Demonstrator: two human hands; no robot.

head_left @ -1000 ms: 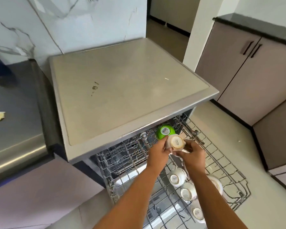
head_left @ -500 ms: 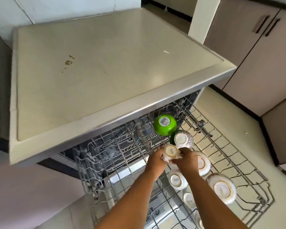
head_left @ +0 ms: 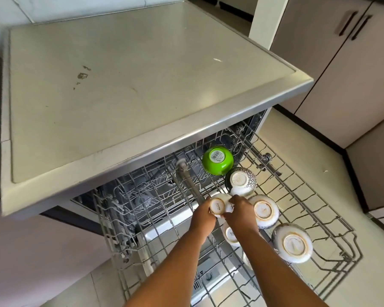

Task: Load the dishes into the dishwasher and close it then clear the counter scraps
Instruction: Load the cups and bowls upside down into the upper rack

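White ceramic cup (head_left: 218, 206), base up, is gripped from both sides: left hand (head_left: 203, 214) and right hand (head_left: 239, 212) each curl around it above the pulled-out upper rack (head_left: 333, 218). Toward the rack's back sits a green bowl (head_left: 217, 160); beside it, nearer the cup, a patterned bowl (head_left: 241, 180), both inverted.

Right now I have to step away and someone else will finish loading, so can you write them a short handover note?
Left hand and right hand both grip one small white cup, upside down, over the pulled-out upper rack.
Already upside down in the rack: green bowl, patterned bowl, two white bowls, another cup.
Done: most of the rack is loaded.
Left: seat this cup, push the rack in, close the dishwasher, clear the counter scraps, which are out of view.
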